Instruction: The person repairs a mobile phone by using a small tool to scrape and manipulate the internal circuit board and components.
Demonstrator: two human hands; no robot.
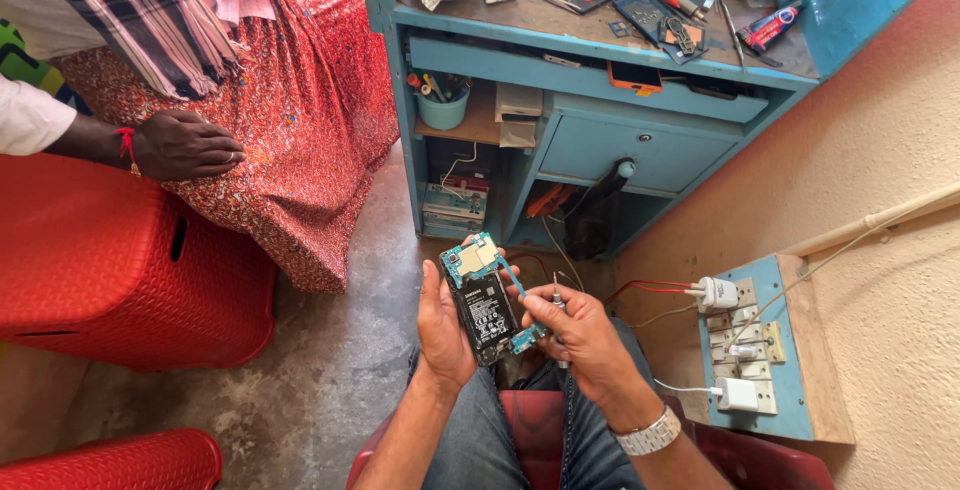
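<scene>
Grey concrete floor (330,370) and a peach plaster wall (880,120) frame a cramped repair corner. Nearest the camera, the person sits on a red plastic chair (530,430), knees in blue jeans. Just above the lap, the left hand (445,325) cradles an opened smartphone with its back cover off, black battery and teal circuit boards showing (483,295); fingers wrap behind it, thumb along the left edge, clamped on the phone. The right hand (580,335), a silver metal wristwatch (648,436) on its wrist, pinches a thin metal screwdriver (557,295) upright, fingers closed around it, tip beside the phone's lower right edge. To the right, a blue wooden switchboard (775,350) on the wall carries white plug-in chargers (718,293). At left sit red woven plastic stools (110,260). Farther back, another person in a red patterned skirt (300,110) rests a hand (185,146) on it. Beyond stands a blue-painted wooden workbench (600,60), top littered with tools and phone parts, a light blue plastic cup (443,110) of pens on its shelf.
</scene>
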